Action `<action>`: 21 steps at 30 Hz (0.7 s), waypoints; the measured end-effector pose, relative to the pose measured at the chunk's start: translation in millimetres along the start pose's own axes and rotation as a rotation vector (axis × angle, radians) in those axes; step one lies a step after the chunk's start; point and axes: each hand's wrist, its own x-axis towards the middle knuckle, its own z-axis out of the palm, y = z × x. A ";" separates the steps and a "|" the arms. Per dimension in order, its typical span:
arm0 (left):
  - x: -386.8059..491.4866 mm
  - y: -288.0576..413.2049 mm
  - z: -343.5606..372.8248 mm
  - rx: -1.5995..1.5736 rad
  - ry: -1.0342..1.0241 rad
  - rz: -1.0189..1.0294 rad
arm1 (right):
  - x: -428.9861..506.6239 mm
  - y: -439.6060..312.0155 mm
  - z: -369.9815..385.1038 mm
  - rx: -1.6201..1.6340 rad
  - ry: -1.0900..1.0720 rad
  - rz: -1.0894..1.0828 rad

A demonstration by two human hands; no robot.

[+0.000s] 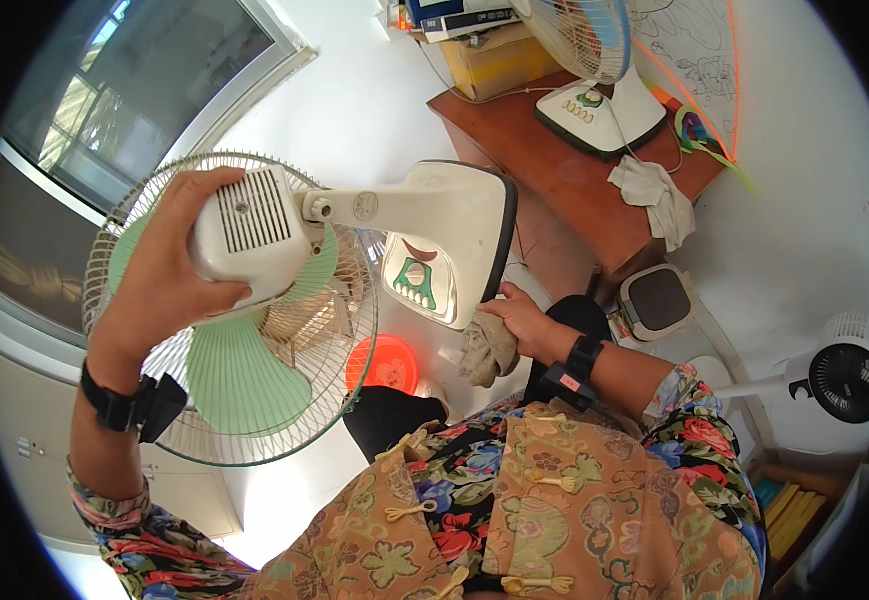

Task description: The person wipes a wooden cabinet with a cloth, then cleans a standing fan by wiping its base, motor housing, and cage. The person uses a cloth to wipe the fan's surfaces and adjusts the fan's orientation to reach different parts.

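An electric fan [378, 210] with a white body and pale green blades [247, 375] is held up lying on its side before me. My left hand [172, 247] clasps its white, slotted motor housing [243, 217] from the left. The wire guard [217, 450] lies beyond that hand. To the right, the base [472, 232] is tipped up, its green control panel with a knob and several buttons [416, 285] in sight. My right hand [528, 319] holds a crumpled grey-brown rag [489, 351], with fingers touching the base's lower corner.
A second fan [599, 112], a cardboard box [506, 60] and a white cloth [656, 199] rest on a reddish-brown table [554, 180]. An orange-red round object [382, 365] stands low near my knee. Right are a lidded bin [657, 301] and a small black-and-white fan [845, 382].
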 end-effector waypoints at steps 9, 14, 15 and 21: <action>2.1 51.6 -11.2 0.152 0.057 0.464 | -39.3 12.6 -2.3 0.033 0.199 -0.255; 27.3 98.5 -8.9 0.253 -0.007 0.632 | -45.3 13.4 -17.6 0.167 0.170 -0.313; 31.8 113.3 -6.3 0.269 -0.012 0.670 | -47.5 12.8 -23.5 0.181 0.157 -0.321; 61.7 180.7 0.2 0.362 -0.319 0.693 | -50.2 11.4 -55.1 0.319 0.130 -0.383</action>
